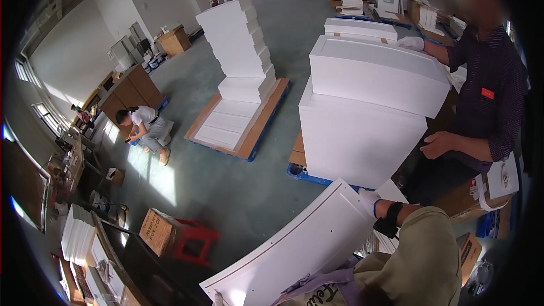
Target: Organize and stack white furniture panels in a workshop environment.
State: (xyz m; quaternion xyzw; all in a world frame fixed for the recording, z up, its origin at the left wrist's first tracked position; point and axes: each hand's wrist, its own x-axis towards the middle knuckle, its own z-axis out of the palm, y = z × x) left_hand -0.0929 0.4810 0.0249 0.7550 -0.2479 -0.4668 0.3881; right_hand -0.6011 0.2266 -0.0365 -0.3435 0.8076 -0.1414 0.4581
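I hold a long white panel (300, 243) with a curved edge, slanting from the lower left up to the right. My right hand (369, 197), in a white glove with a dark wrist strap and an olive sleeve, grips its far upper end. Only a sliver of my left hand (218, 298), also gloved, shows at the panel's near lower end by the bottom edge. Just beyond the panel stands a tall stack of white panels (362, 119). A co-worker in a dark striped shirt (490, 107) stands at its right, with a gloved hand (411, 43) on its top.
The tall stack rests on a blue pallet (306, 175). A staggered white stack (241, 51) stands on a wooden pallet (258, 130). A person (144, 127) sits on the floor at left. A red stool (192, 241) with a cardboard box (156, 231) stands near left. Cardboard boxes (473, 198) lie at right.
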